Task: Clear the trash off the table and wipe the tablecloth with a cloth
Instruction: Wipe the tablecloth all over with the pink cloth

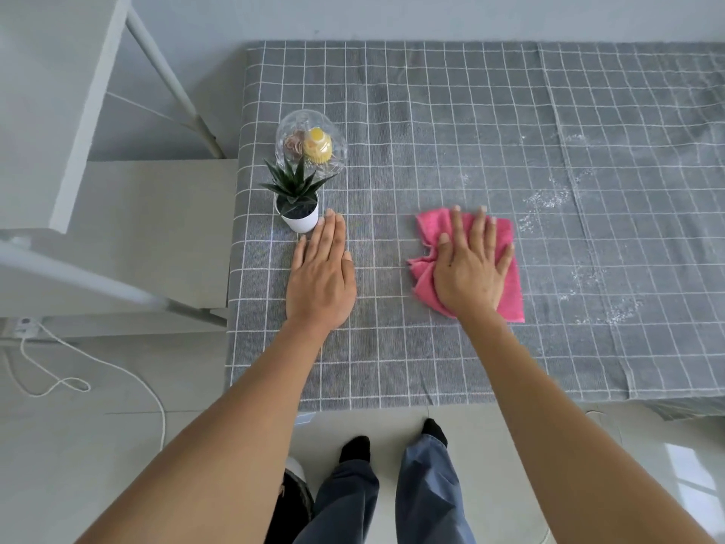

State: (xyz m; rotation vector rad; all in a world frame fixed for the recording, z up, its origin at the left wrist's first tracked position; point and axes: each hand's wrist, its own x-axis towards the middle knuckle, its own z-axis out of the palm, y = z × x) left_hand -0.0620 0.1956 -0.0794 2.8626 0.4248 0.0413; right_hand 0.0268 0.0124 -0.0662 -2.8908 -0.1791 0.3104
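The right hand [470, 265] presses flat, fingers spread, on a crumpled pink microfibre cloth [506, 268] lying on the grey tablecloth with white grid lines [412, 151], gripping nothing. The left hand [321, 272] lies open, palm down on bare fabric, fingertips just beside a small white pot holding a spiky green plant [300, 214]. Behind it stands a clear glass dome over a yellow cupcake [312, 145], near the table's left edge. White crumbs [549, 198] scatter right of the cloth; the middle stretch lies open.

no readable text, labels, brands or numbers anywhere
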